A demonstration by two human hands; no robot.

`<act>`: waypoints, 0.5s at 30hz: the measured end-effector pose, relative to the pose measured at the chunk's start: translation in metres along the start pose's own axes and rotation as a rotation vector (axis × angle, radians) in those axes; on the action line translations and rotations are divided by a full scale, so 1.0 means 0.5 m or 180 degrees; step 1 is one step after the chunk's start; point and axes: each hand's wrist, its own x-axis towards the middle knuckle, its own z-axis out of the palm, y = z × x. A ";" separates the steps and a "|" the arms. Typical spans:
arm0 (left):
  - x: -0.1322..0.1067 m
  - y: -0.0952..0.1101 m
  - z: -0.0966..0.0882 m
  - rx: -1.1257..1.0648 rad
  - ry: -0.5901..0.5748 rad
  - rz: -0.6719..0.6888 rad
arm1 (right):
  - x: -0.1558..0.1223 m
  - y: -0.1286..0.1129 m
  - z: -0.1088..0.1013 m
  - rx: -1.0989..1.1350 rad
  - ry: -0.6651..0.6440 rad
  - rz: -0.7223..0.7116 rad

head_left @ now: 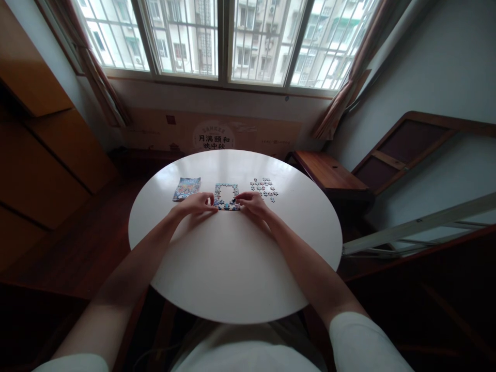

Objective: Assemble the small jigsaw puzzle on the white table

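Observation:
A small jigsaw puzzle frame [226,195], its border assembled and its middle hollow, lies on the round white table [232,268]. My left hand [197,203] rests at the frame's lower left corner, fingers curled and pressed against the edge pieces. At the frame's lower right, my right hand [251,202] has its fingertips pinched on the bottom edge. What the pinch holds is too small to make out. Loose puzzle pieces [264,188] are spread out just right of the frame.
A colourful picture card [186,188] lies left of the frame. A wooden bench [329,175] stands to the right of the table, wooden cabinets [46,155] to the left, and a barred window [228,39] behind. A slanted rail [418,227] crosses at right.

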 end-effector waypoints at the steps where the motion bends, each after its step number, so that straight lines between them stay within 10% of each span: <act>1: 0.000 0.000 0.000 0.0003 0.0001 -0.0007 | -0.001 0.000 -0.001 -0.0045 -0.0038 0.0007; 15: -0.010 0.022 -0.005 -0.0018 -0.0034 -0.0095 | -0.002 0.009 0.006 -0.1348 -0.0169 -0.0591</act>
